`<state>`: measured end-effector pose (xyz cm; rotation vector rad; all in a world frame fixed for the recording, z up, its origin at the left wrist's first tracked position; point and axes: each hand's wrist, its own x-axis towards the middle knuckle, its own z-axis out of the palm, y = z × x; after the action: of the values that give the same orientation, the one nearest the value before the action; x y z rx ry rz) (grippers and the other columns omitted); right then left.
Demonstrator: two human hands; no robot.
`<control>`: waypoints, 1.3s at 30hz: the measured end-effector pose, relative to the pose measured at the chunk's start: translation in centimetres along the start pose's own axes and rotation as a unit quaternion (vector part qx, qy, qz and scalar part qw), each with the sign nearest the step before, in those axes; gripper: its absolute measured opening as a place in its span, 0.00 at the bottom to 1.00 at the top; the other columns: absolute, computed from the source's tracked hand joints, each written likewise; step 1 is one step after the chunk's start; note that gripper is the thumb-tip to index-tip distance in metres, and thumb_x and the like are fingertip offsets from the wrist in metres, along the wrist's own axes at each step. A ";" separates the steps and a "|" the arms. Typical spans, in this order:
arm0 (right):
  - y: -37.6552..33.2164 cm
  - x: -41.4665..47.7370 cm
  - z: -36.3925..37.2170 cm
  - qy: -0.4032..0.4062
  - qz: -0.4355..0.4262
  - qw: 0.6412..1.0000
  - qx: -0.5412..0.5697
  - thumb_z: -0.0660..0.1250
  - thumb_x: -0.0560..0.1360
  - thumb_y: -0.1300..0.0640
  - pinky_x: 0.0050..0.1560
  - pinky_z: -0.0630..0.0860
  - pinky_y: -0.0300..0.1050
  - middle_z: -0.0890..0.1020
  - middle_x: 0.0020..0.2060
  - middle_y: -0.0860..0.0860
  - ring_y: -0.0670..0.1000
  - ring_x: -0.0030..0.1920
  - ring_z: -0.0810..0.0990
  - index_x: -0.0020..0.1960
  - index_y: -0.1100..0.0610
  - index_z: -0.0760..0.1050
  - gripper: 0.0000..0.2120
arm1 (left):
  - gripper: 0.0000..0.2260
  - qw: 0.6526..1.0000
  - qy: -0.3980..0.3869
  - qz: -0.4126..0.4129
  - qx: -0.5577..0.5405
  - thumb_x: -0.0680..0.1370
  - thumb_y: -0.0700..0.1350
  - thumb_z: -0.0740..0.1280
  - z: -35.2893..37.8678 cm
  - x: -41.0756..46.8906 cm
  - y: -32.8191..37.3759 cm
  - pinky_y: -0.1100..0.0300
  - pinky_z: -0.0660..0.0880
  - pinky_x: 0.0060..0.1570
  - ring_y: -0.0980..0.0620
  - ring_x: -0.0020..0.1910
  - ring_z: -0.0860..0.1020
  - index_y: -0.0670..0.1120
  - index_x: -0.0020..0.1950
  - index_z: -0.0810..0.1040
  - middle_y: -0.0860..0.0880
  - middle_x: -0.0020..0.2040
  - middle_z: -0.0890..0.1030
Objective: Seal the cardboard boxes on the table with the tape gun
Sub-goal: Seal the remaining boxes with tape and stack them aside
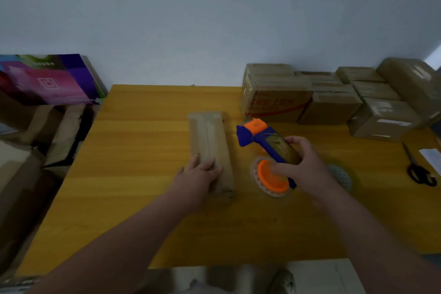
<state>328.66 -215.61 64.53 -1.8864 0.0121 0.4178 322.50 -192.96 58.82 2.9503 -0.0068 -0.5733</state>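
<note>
A long narrow cardboard box (208, 137) lies flat in the middle of the yellow wooden table (143, 150), its top flaps closed along a centre seam. My left hand (199, 174) rests flat on the box's near end, fingers straight. My right hand (301, 162) grips a blue and orange tape gun (260, 136) just right of the box, its orange head pointing away from me, its tape roll (270, 180) just above the tabletop.
Several stacked cardboard boxes (334, 100) fill the table's far right corner. Black scissors (418, 169) and a white paper (433, 156) lie at the right edge. A colourful carton (47, 79) and more boxes stand off the table's left side.
</note>
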 end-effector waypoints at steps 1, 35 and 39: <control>0.0 0.0 0.1 -0.017 -0.004 1.000 0.005 0.76 0.67 0.64 0.41 0.76 0.47 0.76 0.54 0.53 0.55 0.50 0.78 0.60 0.46 0.67 0.29 | 0.32 1.000 0.000 -0.002 0.010 0.79 0.41 0.62 -0.1 -0.5 -0.6 0.40 0.54 0.73 0.44 0.77 0.43 0.60 0.77 0.51 0.55 0.79 0.46; -0.2 -3.1 -0.8 -0.196 -0.149 0.913 -0.326 0.81 0.62 0.52 0.39 0.77 0.30 0.72 0.55 0.39 0.41 0.49 0.77 0.57 0.37 0.66 0.32 | 0.10 0.732 0.199 -0.253 -0.600 0.76 0.42 0.71 0.1 -6.0 -7.0 0.54 0.79 0.43 0.48 0.35 0.76 0.38 0.38 0.79 0.44 0.34 0.79; 1.3 -2.4 0.1 -0.182 -0.177 0.898 -0.359 0.80 0.62 0.47 0.48 0.80 0.40 0.73 0.57 0.42 0.43 0.53 0.76 0.59 0.38 0.66 0.32 | 0.14 0.739 0.237 -0.274 -0.568 0.75 0.47 0.72 1.7 -5.6 -5.9 0.44 0.77 0.45 0.45 0.37 0.76 0.41 0.32 0.78 0.37 0.37 0.81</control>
<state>326.08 -216.47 63.99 -2.4278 -0.8286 0.5619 316.60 -187.13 58.58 1.7266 0.9237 0.1695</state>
